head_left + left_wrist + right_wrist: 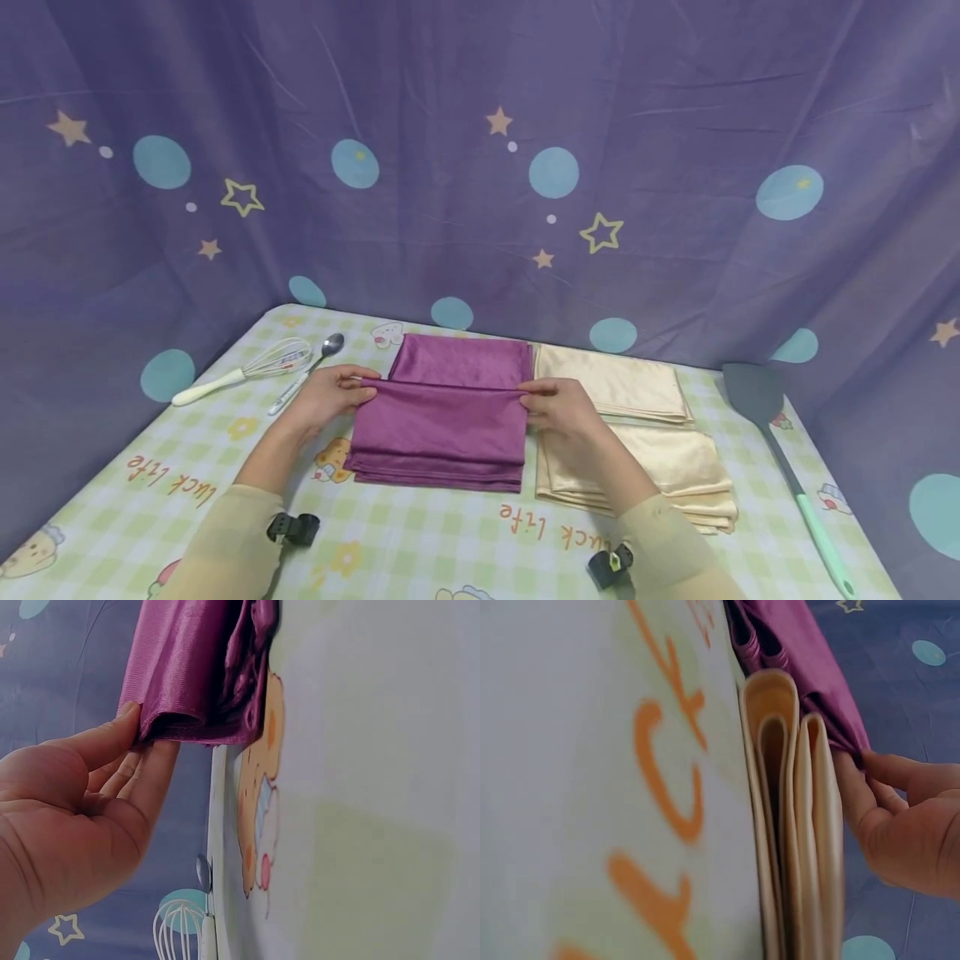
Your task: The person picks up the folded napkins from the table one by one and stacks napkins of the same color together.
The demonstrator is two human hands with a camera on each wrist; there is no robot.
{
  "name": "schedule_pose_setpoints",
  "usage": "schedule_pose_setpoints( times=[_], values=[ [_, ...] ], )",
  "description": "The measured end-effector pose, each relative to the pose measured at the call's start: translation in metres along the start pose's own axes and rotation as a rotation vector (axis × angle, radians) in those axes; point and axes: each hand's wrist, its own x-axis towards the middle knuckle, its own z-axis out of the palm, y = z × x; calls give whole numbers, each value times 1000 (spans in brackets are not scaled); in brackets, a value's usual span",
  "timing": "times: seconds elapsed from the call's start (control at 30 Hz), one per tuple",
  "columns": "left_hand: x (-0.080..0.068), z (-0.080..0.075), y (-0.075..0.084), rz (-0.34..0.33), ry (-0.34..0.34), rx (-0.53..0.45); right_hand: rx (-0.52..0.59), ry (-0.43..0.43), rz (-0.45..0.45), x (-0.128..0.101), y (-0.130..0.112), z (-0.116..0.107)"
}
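- Purple cloth, frame centre: left grip and right grip pinch its upper corners.
- Level corners and a taut edge should limit creases.

Left hand and right hand – both pinching, well apart

Green-checked tabletop with whisk, spoon, folded purple cloths, folded cream cloths and spatula on it.
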Motion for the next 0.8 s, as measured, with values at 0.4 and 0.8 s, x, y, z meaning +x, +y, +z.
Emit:
schedule_pose_setpoints(
  times=[0.4, 0.8],
  values=[
    [4, 4, 6, -7, 1, -22, 24, -20, 5, 4, -2, -11],
    [11, 12, 11, 39, 46, -60, 79, -11, 28, 11, -9, -15]
  ],
)
